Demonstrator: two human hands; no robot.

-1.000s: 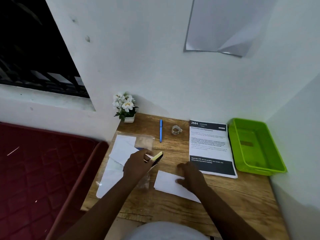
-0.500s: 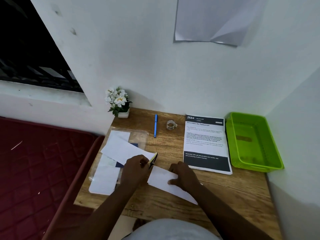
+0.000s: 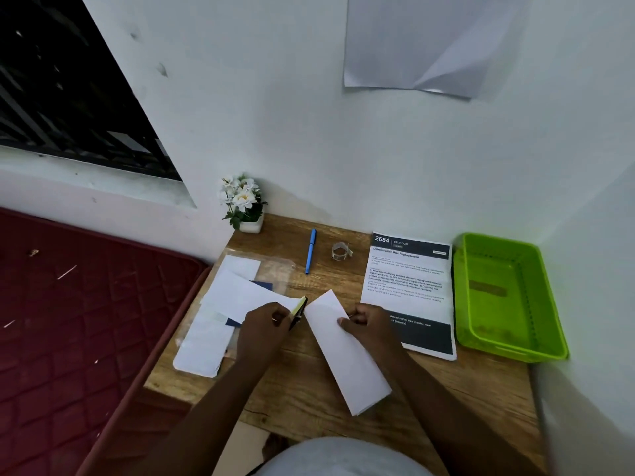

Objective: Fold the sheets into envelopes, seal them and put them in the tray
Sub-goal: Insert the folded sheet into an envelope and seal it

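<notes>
Swung lengthwise since a second ago, the folded white paper sheet (image 3: 347, 352) lies on the wooden tabletop (image 3: 309, 389), my right hand (image 3: 369, 324) pinching its edge. Left hand (image 3: 264, 329) clamps a yellow-black tool (image 3: 299, 310). I should press creases squarely before sealing.

The tabletop (image 3: 309, 389) is wood with a visible grain and a matt finish. The folded sheet (image 3: 347, 355) is plain white matt paper. The tray (image 3: 546, 304) is glossy bright green plastic. A clear plastic sleeve (image 3: 278, 273) shines faintly. The pen (image 3: 310, 250) is smooth blue plastic.
</notes>
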